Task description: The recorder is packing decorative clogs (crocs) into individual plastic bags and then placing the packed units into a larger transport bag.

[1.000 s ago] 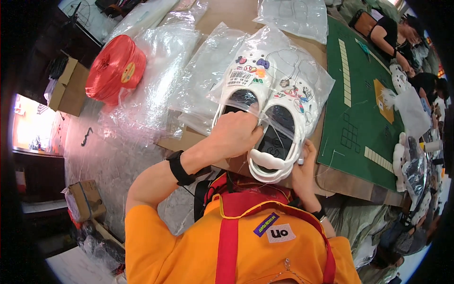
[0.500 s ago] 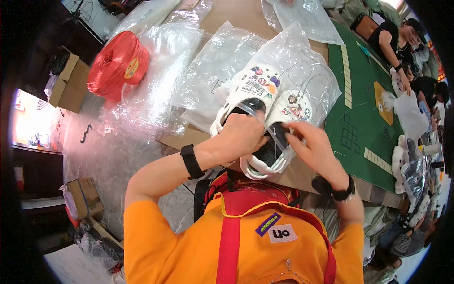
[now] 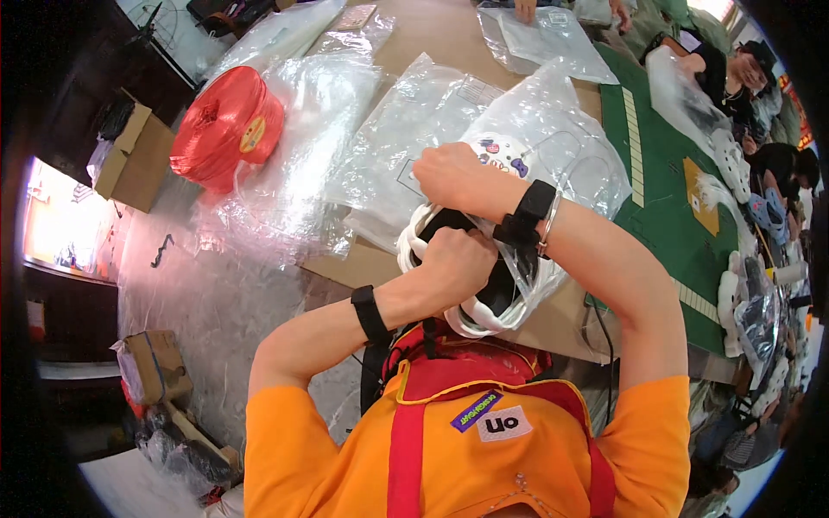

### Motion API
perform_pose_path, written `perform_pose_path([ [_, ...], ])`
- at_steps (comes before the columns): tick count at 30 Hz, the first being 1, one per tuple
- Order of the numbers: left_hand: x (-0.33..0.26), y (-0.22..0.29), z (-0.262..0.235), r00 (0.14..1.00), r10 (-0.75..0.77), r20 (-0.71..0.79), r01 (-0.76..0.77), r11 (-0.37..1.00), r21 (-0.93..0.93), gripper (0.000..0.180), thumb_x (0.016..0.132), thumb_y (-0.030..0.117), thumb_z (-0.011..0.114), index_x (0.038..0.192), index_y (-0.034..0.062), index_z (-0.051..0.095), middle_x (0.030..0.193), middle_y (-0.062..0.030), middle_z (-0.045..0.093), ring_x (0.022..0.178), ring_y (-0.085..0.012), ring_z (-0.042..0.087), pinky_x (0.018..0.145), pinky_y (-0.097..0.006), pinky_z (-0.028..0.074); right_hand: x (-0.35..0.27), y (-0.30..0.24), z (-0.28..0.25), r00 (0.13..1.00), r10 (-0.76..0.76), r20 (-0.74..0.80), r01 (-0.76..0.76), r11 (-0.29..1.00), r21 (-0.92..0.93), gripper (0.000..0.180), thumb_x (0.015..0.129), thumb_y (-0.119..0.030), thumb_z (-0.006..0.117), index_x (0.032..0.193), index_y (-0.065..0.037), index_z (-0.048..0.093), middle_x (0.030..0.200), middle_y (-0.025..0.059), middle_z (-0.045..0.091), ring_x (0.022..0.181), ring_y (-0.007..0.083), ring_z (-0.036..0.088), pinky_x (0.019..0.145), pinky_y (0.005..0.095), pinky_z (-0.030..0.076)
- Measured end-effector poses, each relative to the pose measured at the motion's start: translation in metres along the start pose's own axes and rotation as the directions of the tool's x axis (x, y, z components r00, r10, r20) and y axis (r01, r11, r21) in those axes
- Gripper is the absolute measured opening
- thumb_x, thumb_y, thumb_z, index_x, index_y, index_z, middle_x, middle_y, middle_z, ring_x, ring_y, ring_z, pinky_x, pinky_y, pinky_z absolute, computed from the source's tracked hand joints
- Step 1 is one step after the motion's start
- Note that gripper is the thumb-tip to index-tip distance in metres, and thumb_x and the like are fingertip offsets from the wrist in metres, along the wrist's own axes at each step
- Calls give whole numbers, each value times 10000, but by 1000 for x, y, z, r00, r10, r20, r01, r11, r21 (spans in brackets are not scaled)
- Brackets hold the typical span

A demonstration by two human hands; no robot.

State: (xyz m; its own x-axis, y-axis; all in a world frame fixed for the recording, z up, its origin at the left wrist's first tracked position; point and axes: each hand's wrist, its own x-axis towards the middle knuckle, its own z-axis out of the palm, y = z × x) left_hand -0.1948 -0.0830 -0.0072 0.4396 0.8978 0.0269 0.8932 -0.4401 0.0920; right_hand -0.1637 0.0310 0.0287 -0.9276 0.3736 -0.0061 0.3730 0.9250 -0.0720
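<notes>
A pair of white clogs (image 3: 489, 321) with colourful charms lies at the table's near edge, partly inside a clear plastic bag (image 3: 596, 155). The heel ends point toward me, and my arms hide much of the pair. Over the dark insoles my left hand (image 3: 462, 266) is closed, apparently on the bag's mouth. My right arm crosses above it, and my right hand (image 3: 458, 179) makes a fist over the left clog's upper. What its fingers hold is hidden.
Flat clear bags (image 3: 302, 112) cover the table's left part, beside a red roll of plastic twine (image 3: 229, 129). A green cutting mat (image 3: 643, 233) lies right, with more white clogs (image 3: 732, 298) along its edge. Co-workers' hands (image 3: 525, 9) show at the far side.
My right hand has swung from the clogs' right side across to the left, now closed. My left hand has shifted slightly right and down. At right, a co-worker has raised a clear bag.
</notes>
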Motion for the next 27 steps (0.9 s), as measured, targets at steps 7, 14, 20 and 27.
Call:
perform_pose_path([
  [7,-7,2,16,968,25,-249,-40,998,-55,242,722,146,528,914,35,625,971,-134,598,943,-258,573,786,-421,443,3,-36,-1,979,-149,135,129,980,150,86,699,-100,598,724,-18,607,792,146,597,736,326,600,589,398,483],
  [14,-24,-8,4,964,-133,-228,80,971,-227,294,785,230,488,1003,63,592,966,-105,609,925,-247,583,834,-384,394,-35,-66,-22,950,-309,-56,309,892,331,246,788,-231,548,1006,-121,573,981,63,560,990,238,507,794,374,401],
  [20,-25,-22,-18,983,-7,-181,-37,971,-238,258,724,268,544,855,68,641,850,-127,638,806,-247,621,731,-339,409,-133,-34,-18,902,107,-419,86,906,415,193,713,-135,639,890,-96,574,854,78,552,778,237,538,644,354,408],
  [27,-13,-8,-10,993,-98,-60,84,976,-200,218,681,235,569,732,24,596,609,-132,609,587,-290,612,621,-389,430,-221,-59,52,758,535,-373,-258,771,583,363,705,-113,676,1020,-28,517,932,160,530,836,326,527,717,367,431],
])
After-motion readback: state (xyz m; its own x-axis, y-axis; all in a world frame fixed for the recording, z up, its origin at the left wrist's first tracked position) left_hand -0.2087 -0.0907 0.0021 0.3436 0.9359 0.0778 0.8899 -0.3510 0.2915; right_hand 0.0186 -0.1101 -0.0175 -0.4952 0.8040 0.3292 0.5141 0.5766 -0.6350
